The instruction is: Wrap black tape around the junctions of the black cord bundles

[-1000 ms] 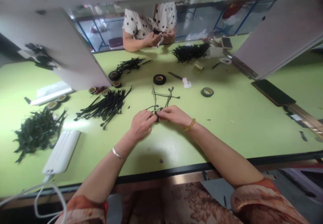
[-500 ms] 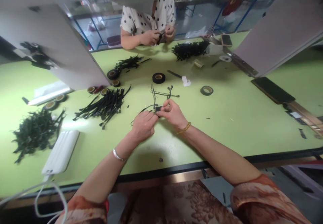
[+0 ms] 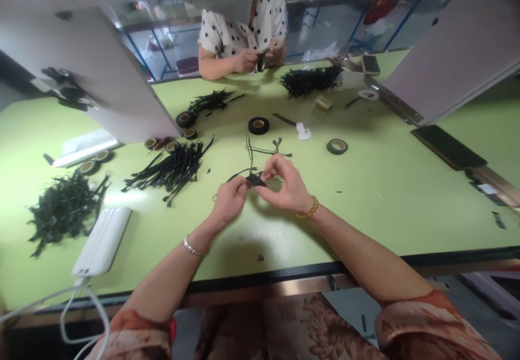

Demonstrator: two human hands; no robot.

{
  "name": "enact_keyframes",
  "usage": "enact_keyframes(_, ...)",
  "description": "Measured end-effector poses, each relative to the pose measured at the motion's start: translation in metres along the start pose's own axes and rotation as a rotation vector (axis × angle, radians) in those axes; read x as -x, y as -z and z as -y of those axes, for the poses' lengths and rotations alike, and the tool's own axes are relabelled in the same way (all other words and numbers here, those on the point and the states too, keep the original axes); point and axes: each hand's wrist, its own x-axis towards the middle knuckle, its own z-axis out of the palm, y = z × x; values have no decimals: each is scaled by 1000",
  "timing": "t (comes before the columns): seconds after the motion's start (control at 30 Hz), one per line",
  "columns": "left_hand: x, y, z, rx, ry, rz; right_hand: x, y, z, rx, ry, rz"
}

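Between my two hands is a small piece of black tape [image 3: 256,180], at the near end of some thin black cables [image 3: 251,154]. My left hand [image 3: 229,197] is closed, thumb and forefinger pinching at the tape's left end. My right hand [image 3: 287,185] holds the tape's right side between thumb and fingers, the other fingers curled. Beyond my hands the cables spread over the green table, their small connectors [image 3: 277,143] pointing away. How the tape sits on the cables is partly hidden by my fingers.
Bundled black cables [image 3: 170,168] lie left of my hands, with another pile [image 3: 60,208] farther left beside a white power bank [image 3: 101,241]. Tape rolls [image 3: 259,125] [image 3: 337,146] stand ahead. A phone [image 3: 449,147] lies right. Across the table a person in a dotted shirt [image 3: 227,35] handles something black.
My hands have lifted slightly and the black tape shows more between them. My right hand has opened out a little and turned. The whole view has shifted a little.
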Motion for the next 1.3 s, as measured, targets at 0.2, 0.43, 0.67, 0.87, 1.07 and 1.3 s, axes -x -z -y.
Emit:
enact_keyframes(0.2, -9, 5, 1, 658, 166, 44, -2, 4, -2, 408, 123, 94)
enact_keyframes(0.43, -4, 10, -7, 479, 40, -14, -3, 7, -8, 559, 286, 212)
enact_keyframes(0.67, 2, 10, 0, -397, -530, -107, -7, 11, -4, 469, 128, -79)
enact_keyframes(0.87, 4, 7, 1, -767, -954, -219, -9, 9, -4, 417, -286, 193)
enact_keyframes(1.07, 6, -2, -2, -729, -981, -174, -6, -2, -6, 87, -391, 133)
enact_keyframes(1.3, 8, -11, -4, -640, -727, -163, -4, -6, -2, -215, -397, -118)
